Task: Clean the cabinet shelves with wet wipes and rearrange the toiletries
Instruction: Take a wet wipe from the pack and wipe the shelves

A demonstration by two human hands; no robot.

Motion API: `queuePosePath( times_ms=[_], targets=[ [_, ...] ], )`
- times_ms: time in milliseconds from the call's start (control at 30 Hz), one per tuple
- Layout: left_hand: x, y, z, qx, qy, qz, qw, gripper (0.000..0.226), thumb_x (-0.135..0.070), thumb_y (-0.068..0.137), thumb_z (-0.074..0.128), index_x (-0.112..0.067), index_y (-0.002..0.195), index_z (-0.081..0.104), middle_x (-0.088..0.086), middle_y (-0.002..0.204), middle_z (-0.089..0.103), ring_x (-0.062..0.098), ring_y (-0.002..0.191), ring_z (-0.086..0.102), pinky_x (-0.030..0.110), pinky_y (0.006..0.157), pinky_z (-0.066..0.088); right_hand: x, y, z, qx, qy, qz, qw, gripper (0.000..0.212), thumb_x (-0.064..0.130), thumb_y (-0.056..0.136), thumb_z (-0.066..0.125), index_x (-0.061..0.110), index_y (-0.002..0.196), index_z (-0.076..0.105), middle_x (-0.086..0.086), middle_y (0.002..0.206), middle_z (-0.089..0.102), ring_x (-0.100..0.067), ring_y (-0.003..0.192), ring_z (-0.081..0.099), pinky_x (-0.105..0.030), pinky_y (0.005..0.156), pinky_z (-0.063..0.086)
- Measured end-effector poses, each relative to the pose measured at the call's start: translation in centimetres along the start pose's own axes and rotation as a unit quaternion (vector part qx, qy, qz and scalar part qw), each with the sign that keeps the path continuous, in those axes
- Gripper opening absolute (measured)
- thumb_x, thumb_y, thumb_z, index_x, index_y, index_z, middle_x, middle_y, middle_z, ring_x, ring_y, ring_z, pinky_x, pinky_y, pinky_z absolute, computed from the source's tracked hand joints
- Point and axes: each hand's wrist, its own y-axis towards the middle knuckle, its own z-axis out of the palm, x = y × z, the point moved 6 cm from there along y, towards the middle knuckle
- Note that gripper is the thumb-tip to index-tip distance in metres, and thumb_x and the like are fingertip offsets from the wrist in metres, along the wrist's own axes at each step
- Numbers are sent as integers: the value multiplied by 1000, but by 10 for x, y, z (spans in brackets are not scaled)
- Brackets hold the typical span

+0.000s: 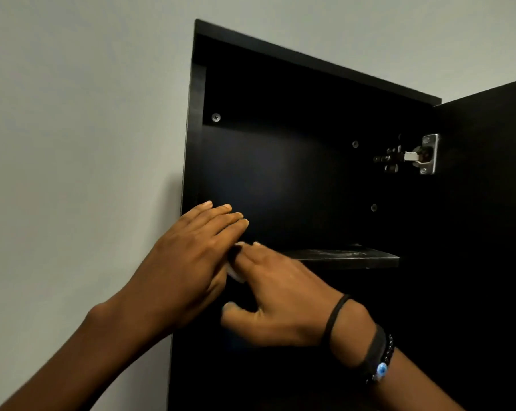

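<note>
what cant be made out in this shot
1. Wipe: head view, only a white sliver shows; the left hand and right hand cover the rest, so which one holds it is unclear.
2. Shelf: its left end is hidden behind the hands.
3. Cabinet: below the shelf it is too dark to see any contents.
4. Door: cut off by the right edge.
</note>
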Motion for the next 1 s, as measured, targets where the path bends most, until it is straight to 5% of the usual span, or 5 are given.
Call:
queuePosePath(
  times_ms=[167, 467, 667, 867, 1000],
  targets=[
    [5, 19, 5, -38, -127, -46, 990, 58, -30, 85, 26, -14, 136, 47, 3, 134, 54, 12, 126, 45, 17, 106, 25, -21, -7, -6, -8, 30, 20, 999, 50, 60, 89, 39, 23, 121, 50, 8, 129, 55, -10, 120, 49, -29, 112, 30],
    [-1, 82, 33, 62, -174, -25, 983, 49, -12, 92, 38, -21, 140, 39, -2, 139, 49, 12, 130, 41, 23, 106, 30, -172, -70, -28, 112, -68, 342, 931, 92, 84, 69, 0, 30, 117, 56, 8, 120, 59, -17, 116, 50, -32, 91, 40],
    [4, 77, 81, 120, -160, -22, 979, 51, -13, 89, 37, -14, 140, 36, 8, 137, 48, 22, 127, 42, 27, 106, 30, -141, -62, -21, 80, -82, 285, 952, 91, 87, 67, 4, 29, 121, 49, 8, 127, 55, -13, 119, 48, -29, 98, 39],
    [-1, 80, 83, 121, -165, -12, 979, 54, -17, 88, 34, -14, 141, 31, 9, 135, 49, 22, 125, 43, 26, 103, 31, -75, -44, -24, 65, -16, 166, 984, 83, 75, 76, 13, 26, 139, 37, 15, 148, 35, 2, 133, 20, 6, 94, -3],
    [-1, 80, 83, 145, -168, -12, 975, 66, -26, 75, 24, -14, 139, 35, 7, 136, 49, 20, 125, 44, 23, 104, 31, -112, -27, -11, 122, 11, 237, 964, 82, 75, 80, 1, 28, 127, 48, 4, 135, 53, -20, 127, 46, -33, 110, 31]
  ],
)
